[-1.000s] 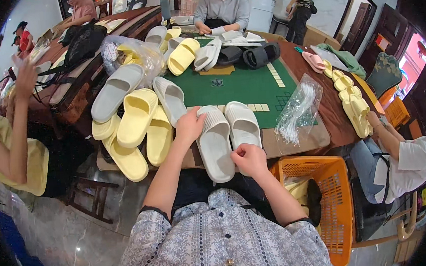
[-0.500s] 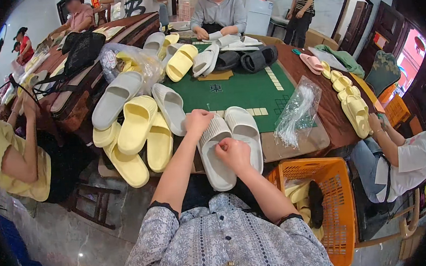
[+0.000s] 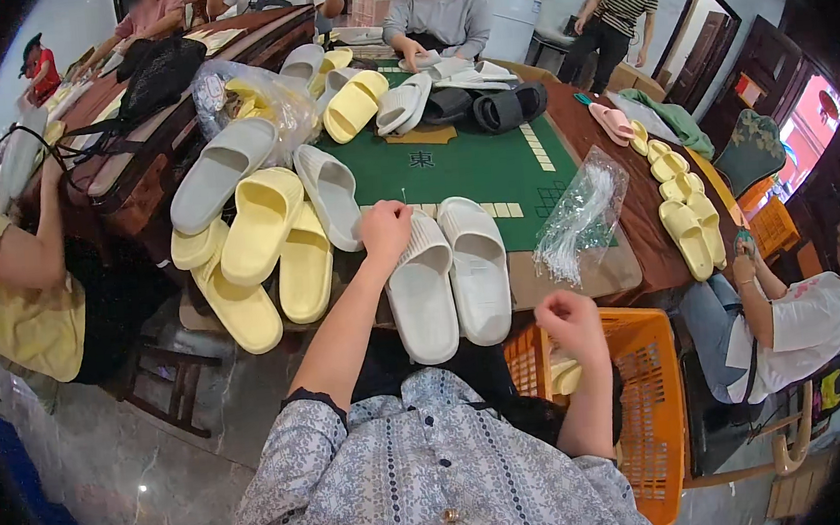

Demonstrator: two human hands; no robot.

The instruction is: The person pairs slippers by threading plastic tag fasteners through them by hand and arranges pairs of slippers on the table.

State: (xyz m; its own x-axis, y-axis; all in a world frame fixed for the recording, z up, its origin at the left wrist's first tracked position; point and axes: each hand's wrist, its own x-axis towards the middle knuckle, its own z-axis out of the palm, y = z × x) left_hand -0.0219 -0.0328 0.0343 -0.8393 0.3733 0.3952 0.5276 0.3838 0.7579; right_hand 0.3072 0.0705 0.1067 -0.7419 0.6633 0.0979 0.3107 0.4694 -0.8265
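The left hand is touching the front end of the left slipper of a pale gray pair, its fingers bending in closed; a thin pale strand is standing up by the fingertips, and I cannot tell exactly what they are pinching. The right hand is hanging clear of the pair, curling loosely shut with thumb against fingers; whether it is holding anything thin I cannot tell. It is hovering just beyond the table edge, to the right of the right slipper.

The pair is lying side by side between the two hands, heels pointing toward the person and the left heel jutting over the edge. Below the right hand, an orange basket is standing beside the person.

To the left of the left hand, a darker gray slipper is lying near, with yellow slippers piling up beyond it. A clear bag of white strands is resting to the right of the pair. Farther off, black slippers are sitting on a green mat, and more yellow slippers are lining the table's right side. Across it, a person in a gray top is reaching toward white slippers.
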